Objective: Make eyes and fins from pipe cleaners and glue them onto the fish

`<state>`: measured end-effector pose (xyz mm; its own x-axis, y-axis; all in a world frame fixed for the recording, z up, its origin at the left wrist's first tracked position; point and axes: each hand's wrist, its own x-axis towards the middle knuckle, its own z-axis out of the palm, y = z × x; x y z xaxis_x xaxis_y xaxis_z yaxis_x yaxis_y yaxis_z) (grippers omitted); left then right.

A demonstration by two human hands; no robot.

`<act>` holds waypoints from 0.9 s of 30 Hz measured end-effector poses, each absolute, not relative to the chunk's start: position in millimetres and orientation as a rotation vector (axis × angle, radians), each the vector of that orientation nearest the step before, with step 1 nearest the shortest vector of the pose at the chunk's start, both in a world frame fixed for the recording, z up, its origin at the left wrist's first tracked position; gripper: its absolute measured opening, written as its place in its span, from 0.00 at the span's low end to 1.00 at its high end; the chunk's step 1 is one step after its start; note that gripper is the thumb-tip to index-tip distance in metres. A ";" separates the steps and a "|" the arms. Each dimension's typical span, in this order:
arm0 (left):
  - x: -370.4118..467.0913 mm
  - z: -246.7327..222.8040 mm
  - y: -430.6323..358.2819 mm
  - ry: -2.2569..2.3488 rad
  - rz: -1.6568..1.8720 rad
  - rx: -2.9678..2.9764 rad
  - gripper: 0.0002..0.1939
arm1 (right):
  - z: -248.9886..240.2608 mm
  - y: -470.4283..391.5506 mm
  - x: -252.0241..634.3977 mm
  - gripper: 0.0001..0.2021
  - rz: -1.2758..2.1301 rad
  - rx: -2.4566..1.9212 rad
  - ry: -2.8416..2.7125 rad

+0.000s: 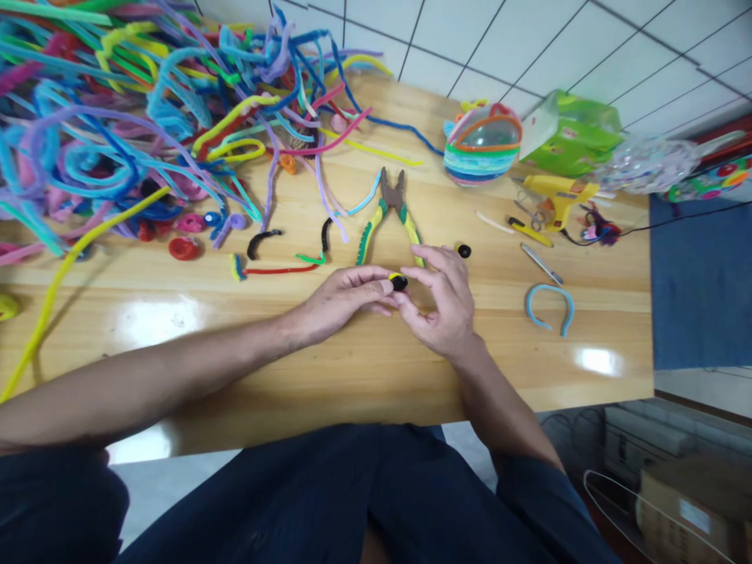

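Observation:
A small rolled coil of black and yellow pipe cleaner [399,282] is held between my hands over the table. My left hand [346,301] pinches its left side between thumb and fingers. On the other side, my right hand [440,298] has its thumb and index fingertip around the coil, with the other fingers raised and spread. Just beyond the right hand lies another small black coil [464,251]. Pliers [392,205] with green and yellow handles rest with jaws apart, pointing away from me; my right fingers overlap the end of one handle.
A big heap of coloured pipe cleaners [117,133] covers the back left. Bent black, red and green pieces [282,270] lie nearer. At right are a striped basket [482,157], a yellow glue gun [558,196], a yellow cutter [530,232] and a blue loop [551,290].

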<state>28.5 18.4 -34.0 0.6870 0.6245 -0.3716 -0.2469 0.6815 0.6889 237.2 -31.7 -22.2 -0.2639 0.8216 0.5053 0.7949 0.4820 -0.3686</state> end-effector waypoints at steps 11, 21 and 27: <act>28.0 -36.1 19.2 0.628 0.535 0.739 0.22 | -25.4 -31.9 235.4 0.17 0.064 -1.316 -2.087; 28.0 -40.3 19.0 0.645 0.556 0.715 0.22 | -25.8 -34.0 235.7 0.15 0.145 -1.360 -2.018; 27.1 -39.3 18.8 0.654 0.550 0.725 0.21 | -27.6 -31.7 232.6 0.09 0.140 -1.389 -2.020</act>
